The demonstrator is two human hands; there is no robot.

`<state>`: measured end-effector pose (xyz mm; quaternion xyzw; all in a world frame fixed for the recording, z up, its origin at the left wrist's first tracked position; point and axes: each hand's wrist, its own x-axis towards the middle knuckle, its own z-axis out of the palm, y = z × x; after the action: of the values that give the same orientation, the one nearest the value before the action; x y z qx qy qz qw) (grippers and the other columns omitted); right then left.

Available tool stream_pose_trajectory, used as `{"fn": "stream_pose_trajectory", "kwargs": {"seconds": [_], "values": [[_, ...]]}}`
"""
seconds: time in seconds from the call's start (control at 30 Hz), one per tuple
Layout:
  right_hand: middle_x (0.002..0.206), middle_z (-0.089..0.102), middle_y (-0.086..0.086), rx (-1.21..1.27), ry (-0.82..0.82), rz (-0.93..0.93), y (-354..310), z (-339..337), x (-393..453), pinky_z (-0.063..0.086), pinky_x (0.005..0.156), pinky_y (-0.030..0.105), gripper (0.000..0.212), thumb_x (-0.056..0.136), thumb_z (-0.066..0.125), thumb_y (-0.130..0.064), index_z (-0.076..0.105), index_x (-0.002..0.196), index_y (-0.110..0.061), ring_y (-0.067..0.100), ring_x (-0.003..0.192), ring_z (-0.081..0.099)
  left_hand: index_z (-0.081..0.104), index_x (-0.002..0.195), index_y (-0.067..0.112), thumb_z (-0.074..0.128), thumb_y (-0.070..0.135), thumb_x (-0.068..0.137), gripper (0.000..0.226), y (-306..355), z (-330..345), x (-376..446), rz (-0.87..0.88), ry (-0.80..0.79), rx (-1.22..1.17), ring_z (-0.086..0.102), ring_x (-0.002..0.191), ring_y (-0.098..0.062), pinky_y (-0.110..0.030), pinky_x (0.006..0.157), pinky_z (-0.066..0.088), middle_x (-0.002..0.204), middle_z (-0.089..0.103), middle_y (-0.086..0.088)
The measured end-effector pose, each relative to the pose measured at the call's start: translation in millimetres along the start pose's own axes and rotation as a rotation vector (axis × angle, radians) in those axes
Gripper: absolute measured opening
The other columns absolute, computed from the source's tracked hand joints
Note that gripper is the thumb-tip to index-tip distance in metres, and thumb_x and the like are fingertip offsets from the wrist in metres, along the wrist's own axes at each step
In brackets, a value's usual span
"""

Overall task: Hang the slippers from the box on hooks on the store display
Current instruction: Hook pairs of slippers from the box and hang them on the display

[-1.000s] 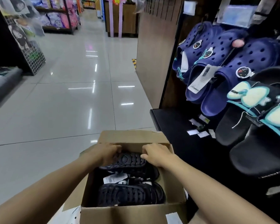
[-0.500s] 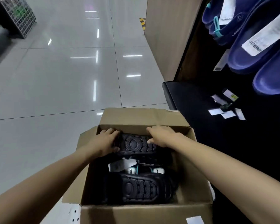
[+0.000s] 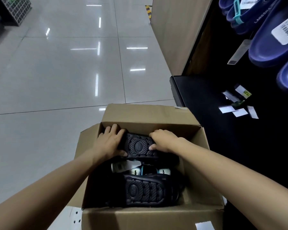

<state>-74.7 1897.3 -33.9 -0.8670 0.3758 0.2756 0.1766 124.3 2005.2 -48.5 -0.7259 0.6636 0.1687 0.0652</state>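
Observation:
An open cardboard box (image 3: 204, 166) sits on the floor below me. At its far end lies a black slipper pair (image 3: 138, 146), sole up. My left hand (image 3: 109, 143) grips its left end and my right hand (image 3: 163, 140) grips its right end. A second black slipper pair (image 3: 145, 191) lies sole up at the near end of the box, with white tags and teal trim showing between the two pairs. Blue slippers (image 3: 269, 44) hang on the store display at the upper right; the hooks are hidden.
A black display base (image 3: 206, 100) stands right of the box, with loose white labels (image 3: 238, 110) on it. A wooden side panel (image 3: 175, 30) rises beyond it. Glossy tiled floor (image 3: 56, 72) stretches to the left. A wire rack (image 3: 15, 9) stands at the far left.
The view has tilted further down onto the box. Both hands have closed round the ends of the far black slipper pair, which sits slightly higher and more tilted than before.

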Motion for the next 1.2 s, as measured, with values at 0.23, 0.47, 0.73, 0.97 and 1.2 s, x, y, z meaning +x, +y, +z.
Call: {"fn": "stream_pose_trajectory", "kwargs": {"seconds": [0.23, 0.47, 0.73, 0.97, 1.2], "values": [[0.127, 0.061, 0.017, -0.026, -0.052, -0.021, -4.7, 2.0, -8.8, 0.048, 0.087, 0.039, 0.061, 0.088, 0.069, -0.047, 0.053, 0.132, -0.009, 0.038, 0.116, 0.059, 0.039, 0.128, 0.021, 0.085, 0.048, 0.065, 0.084, 8.0, 6.3, -0.3, -0.029, 0.009, -0.241, 0.04, 0.119, -0.03, -0.041, 0.095, 0.037, 0.127, 0.038, -0.006], [0.14, 0.051, 0.011, -0.08, -0.164, -0.068, -14.0, 7.6, -14.9, 0.049, 0.097, 0.044, 0.08, 0.083, 0.072, -0.052, 0.039, 0.146, -0.014, 0.034, 0.125, 0.053, 0.031, 0.128, 0.021, 0.089, 0.044, 0.059, 0.093, -0.2, -7.3, -3.8, 0.021, -0.175, -0.264, 0.057, 0.114, -0.028, -0.04, 0.09, 0.048, 0.128, 0.055, -0.001], [0.137, 0.053, 0.011, -0.12, -0.059, -0.08, -14.1, 6.9, -40.2, 0.047, 0.087, 0.041, 0.073, 0.087, 0.072, -0.043, 0.035, 0.145, -0.017, 0.035, 0.121, 0.056, 0.032, 0.145, 0.035, 0.085, 0.048, 0.064, 0.098, 11.2, -6.9, -10.5, 0.049, -0.234, 0.057, 0.056, 0.12, -0.022, -0.037, 0.089, 0.047, 0.133, 0.049, 0.004], [0.136, 0.055, 0.013, -0.146, -0.036, -0.041, -8.4, -8.6, -75.0, 0.045, 0.082, 0.04, 0.058, 0.095, 0.062, -0.039, 0.039, 0.143, -0.017, 0.035, 0.121, 0.056, 0.029, 0.15, 0.031, 0.08, 0.042, 0.073, 0.092, 31.3, -33.1, -27.7, 0.127, -0.103, 0.034, 0.053, 0.12, -0.023, -0.034, 0.084, 0.049, 0.133, 0.041, -0.001], [0.135, 0.054, 0.015, -0.111, 0.004, 0.037, -9.2, -22.9, -133.7, 0.044, 0.086, 0.04, 0.05, 0.099, 0.054, -0.041, 0.043, 0.139, -0.014, 0.036, 0.121, 0.055, 0.022, 0.155, 0.026, 0.068, 0.038, 0.086, 0.084, 71.3, -72.4, -51.9, 0.288, 0.07, 0.246, 0.038, 0.133, -0.023, -0.041, 0.099, 0.042, 0.143, 0.034, -0.004]]}}
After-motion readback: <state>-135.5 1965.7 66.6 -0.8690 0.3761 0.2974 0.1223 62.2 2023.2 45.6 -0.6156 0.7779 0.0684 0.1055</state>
